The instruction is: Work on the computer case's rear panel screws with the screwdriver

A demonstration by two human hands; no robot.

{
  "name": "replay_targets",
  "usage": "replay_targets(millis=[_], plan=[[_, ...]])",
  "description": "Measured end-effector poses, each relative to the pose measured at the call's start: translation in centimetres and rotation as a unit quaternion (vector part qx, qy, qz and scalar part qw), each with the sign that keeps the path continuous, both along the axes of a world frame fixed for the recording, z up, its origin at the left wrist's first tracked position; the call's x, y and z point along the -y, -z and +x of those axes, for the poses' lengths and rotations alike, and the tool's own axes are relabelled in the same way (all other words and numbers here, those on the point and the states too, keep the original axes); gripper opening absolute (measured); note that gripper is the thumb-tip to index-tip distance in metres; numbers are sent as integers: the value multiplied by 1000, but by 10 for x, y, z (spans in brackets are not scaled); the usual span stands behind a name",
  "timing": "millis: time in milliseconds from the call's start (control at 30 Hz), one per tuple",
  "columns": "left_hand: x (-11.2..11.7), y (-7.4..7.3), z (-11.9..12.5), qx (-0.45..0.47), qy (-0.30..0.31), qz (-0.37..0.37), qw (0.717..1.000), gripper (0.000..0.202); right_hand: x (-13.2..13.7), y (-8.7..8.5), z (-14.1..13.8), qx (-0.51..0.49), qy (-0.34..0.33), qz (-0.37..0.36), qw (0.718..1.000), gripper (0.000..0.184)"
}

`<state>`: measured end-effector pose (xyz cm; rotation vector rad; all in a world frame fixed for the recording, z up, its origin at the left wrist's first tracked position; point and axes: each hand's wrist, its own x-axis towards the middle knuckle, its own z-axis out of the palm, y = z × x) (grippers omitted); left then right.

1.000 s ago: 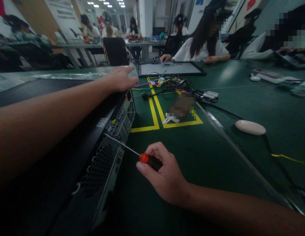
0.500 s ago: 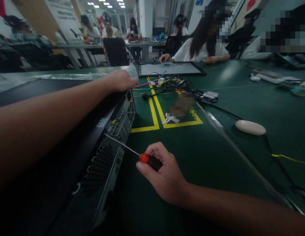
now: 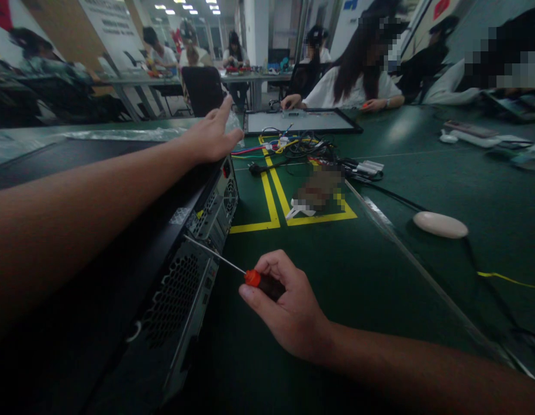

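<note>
A black desktop computer case (image 3: 120,230) lies on its side on the green table, its rear panel with vents facing me. My left hand (image 3: 213,135) rests at the case's far top corner with its fingers stretched out and lifted, beside a clear plastic bag (image 3: 235,122). My right hand (image 3: 284,302) is closed round the handle of a screwdriver (image 3: 250,276) with an orange collar. The thin shaft points left, and its tip meets the rear panel near the upper edge.
Yellow tape lines (image 3: 271,202) mark the table. A tangle of cables (image 3: 302,150) and a flat panel (image 3: 299,121) lie farther back. A white oval object (image 3: 440,223) sits to the right. Other people sit at work across the table and in the background.
My left hand has opened: its fingers, curled over the case corner before, now lift and stretch out. The right hand and screwdriver have stayed put.
</note>
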<state>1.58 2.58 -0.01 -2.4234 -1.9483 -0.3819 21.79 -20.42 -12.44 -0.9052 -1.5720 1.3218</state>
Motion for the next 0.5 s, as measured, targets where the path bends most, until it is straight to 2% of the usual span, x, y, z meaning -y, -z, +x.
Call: replay_targets(millis=[67, 167, 267, 500], plan=[[1, 0, 0, 6, -3, 3, 1000, 94, 0, 1, 0, 2, 1, 3, 1000, 18], [0, -4, 3, -82, -32, -60, 994, 79, 0, 2, 0, 7, 6, 11, 1000, 18], [0, -8, 9, -149, -54, -90, 983, 77, 1, 3, 0, 3, 4, 12, 1000, 18], [-2, -5, 5, -142, -26, -68, 987, 77, 0, 1, -1, -3, 1, 7, 1000, 18]])
